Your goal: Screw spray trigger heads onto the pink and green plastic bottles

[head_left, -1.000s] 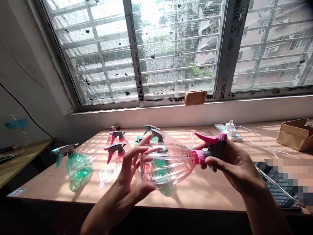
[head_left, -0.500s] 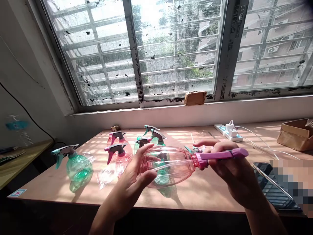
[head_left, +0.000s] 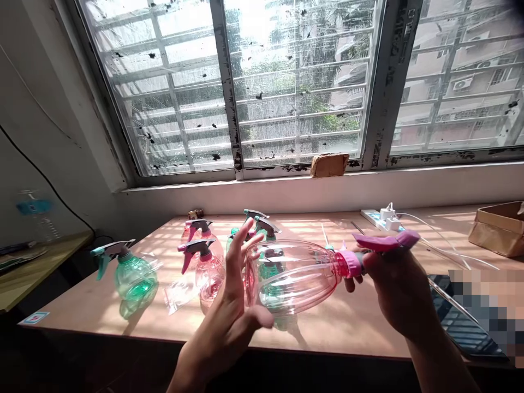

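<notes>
A clear pink spray bottle lies sideways in the air above the table, its thin tube showing inside. My right hand is closed round its purple and grey spray head. At the bottle's base, my left hand is spread, thumb and fingers apart around the bottom end; whether the palm touches it I cannot tell. Behind my left hand stands another pink spray bottle. Farther left is a green spray bottle. More green bottles show behind and through the held one, partly hidden.
A clear plastic bag lies on the wooden table. At the right are a dark tablet, a white power strip with plugs and cables, and a cardboard box. A brown block rests on the windowsill.
My left hand's fingers have opened and lifted from around the bottle's base. The bottle has turned about its length, its spray head rolling in my right hand, and shifted slightly right.
</notes>
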Available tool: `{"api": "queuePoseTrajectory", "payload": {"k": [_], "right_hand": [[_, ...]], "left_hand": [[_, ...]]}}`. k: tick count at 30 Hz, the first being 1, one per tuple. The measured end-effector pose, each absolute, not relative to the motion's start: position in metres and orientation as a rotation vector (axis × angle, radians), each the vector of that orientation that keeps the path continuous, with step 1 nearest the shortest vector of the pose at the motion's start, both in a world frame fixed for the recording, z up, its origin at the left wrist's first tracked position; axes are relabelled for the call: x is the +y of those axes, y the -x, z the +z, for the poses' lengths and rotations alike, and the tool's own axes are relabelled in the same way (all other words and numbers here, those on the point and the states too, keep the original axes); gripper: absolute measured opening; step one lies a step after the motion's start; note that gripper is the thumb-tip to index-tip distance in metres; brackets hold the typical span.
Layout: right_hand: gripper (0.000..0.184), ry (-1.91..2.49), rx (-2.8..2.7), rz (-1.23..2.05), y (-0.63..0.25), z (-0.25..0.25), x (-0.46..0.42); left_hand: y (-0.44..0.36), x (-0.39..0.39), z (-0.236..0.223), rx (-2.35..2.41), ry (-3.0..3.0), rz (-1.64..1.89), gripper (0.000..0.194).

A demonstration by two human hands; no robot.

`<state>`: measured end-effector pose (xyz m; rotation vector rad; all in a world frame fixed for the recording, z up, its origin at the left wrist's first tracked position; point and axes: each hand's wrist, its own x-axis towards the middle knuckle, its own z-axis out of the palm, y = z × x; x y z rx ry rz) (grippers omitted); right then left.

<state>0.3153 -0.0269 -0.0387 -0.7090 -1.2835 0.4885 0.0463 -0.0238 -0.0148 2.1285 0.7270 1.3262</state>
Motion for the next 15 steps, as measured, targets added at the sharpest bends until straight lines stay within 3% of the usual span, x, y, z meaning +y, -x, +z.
{"api": "queuePoseTrajectory", "payload": {"k": [2, 5, 10, 15], "right_hand": [[0.019, 0.689, -1.282, 0.416, -0.315, -0.042, -0.028], [0.020, 0.678, -1.328, 0.369, -0.317, -0.044, -0.026], [0.016, 0.688, -1.339, 0.435, -0.320, -0.042, -0.021], [0.024, 0.477, -1.355, 0.277, -0.314, -0.042, -0.022]], "left_hand": [[-0.043, -0.023, -0.015, 0.790, -1.969, 1.257, 0.081], [-0.037, -0.022, -0.016, 0.797, -1.951, 1.174, 0.076], [-0.034, -0.020, -0.017, 0.597, -2.150, 1.303, 0.092], [-0.042, -0.025, -0.014, 0.550, -1.986, 1.256, 0.099]]}}
